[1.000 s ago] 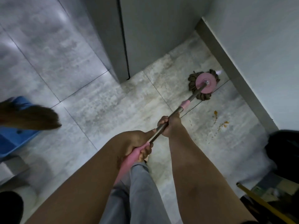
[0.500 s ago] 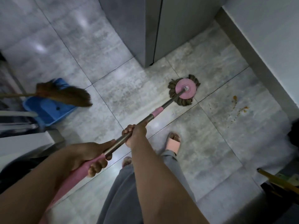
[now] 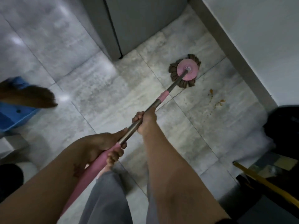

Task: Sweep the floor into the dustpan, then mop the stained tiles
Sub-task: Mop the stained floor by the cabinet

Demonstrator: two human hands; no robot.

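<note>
The mopping step is in hand, judging by how things lie: the broom [image 3: 30, 97] rests with its bristles over the blue dustpan [image 3: 14, 115] at the left edge, well apart from the work, so the sweeping looks finished; both hands are on the mop [image 3: 186, 72]; the left hand [image 3: 100, 143] has its grip clenched round the top of the pink sleeve of the handle, where it meets the bare metal; the right hand [image 3: 144, 120] grasps the metal shaft further down, fingers wrapped round it; the mop's round pink head sits flat on the floor [image 3: 97, 88], its brown strands spread beneath, near the corner between the grey cabinet [image 3: 137, 25] and the skirting of the wall [image 3: 252, 29]; the orange-brown stain [image 3: 216, 101] lies on the next tile, to the right of the head and nearer the person, apart from the strands and seemingly untouched; the next move, as I judge it, calls for drawing the head back and rightward across the grout line onto that stain, pressing down through the lower hand, and keeping clear of the dark object [image 3: 284, 126] at the right edge
</note>
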